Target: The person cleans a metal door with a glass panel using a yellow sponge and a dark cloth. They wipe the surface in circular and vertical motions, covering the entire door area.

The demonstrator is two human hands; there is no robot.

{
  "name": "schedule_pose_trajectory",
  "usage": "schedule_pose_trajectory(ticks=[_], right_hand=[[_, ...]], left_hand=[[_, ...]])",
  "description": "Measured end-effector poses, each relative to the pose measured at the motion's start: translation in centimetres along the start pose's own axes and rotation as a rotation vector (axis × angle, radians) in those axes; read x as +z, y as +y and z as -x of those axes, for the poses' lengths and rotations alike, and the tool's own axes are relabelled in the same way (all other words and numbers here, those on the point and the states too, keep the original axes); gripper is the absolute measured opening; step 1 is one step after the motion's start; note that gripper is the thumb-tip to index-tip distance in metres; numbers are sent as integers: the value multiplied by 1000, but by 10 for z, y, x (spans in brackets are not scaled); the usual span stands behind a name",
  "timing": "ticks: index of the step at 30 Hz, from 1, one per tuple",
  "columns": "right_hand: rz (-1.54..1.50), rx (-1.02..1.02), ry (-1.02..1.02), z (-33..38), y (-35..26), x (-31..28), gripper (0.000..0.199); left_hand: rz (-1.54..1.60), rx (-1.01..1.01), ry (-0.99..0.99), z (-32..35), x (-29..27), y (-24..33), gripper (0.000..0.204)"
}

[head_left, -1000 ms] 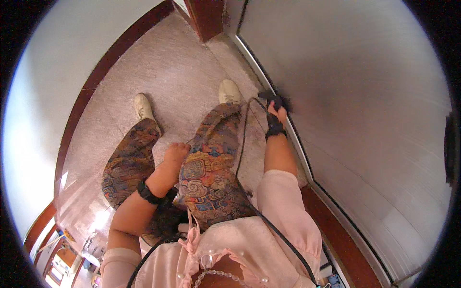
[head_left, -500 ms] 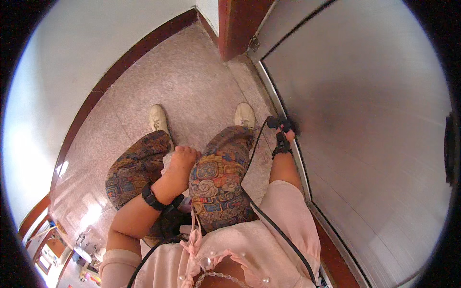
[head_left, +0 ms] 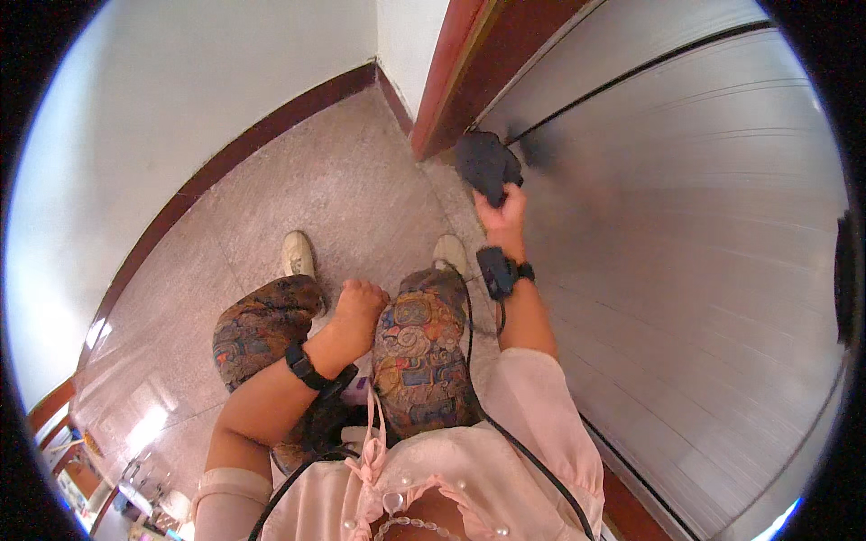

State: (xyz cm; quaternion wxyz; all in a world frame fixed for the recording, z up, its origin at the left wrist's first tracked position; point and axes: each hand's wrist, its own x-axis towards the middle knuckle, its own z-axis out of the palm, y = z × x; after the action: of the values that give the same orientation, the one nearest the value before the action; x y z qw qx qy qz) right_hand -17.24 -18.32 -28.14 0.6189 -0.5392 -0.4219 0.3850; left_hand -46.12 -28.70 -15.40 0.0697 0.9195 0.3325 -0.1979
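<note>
A dark grey cloth (head_left: 492, 165) is bunched in my right hand (head_left: 502, 209), which is closed on it. The cloth is up against the silvery metal door (head_left: 649, 243), by the door's far lower corner. A faint dark reflection shows beside it on the metal. My left hand (head_left: 359, 309) leans on the inner side of my right knee (head_left: 422, 329) in a loose fist. Nothing shows in its curled fingers, though the palm side is hidden. Both wrists carry black straps with small devices, and black cables run up from them.
A dark red door frame (head_left: 469, 77) stands beyond the cloth. Further left, a white wall (head_left: 244, 72) meets the speckled floor (head_left: 352, 162) along a dark red skirting. My beige shoes stand apart on the floor. Assorted household items lie blurred at the lower left.
My right hand has moved forward along the door, from beside my right shoe to the far corner by the frame. The cloth shows more fully. My left hand stays at the knee.
</note>
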Motion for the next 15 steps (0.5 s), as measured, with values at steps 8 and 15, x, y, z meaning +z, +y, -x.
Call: schedule_pose_trajectory(ticks=[8, 15], right_hand=[[-970, 270, -57, 58, -168, 18, 37], [-472, -605, 133, 55, -319, -4, 38]], left_hand=[[110, 69, 49, -20, 2, -5, 20], [118, 53, 183, -29, 12, -5, 12]])
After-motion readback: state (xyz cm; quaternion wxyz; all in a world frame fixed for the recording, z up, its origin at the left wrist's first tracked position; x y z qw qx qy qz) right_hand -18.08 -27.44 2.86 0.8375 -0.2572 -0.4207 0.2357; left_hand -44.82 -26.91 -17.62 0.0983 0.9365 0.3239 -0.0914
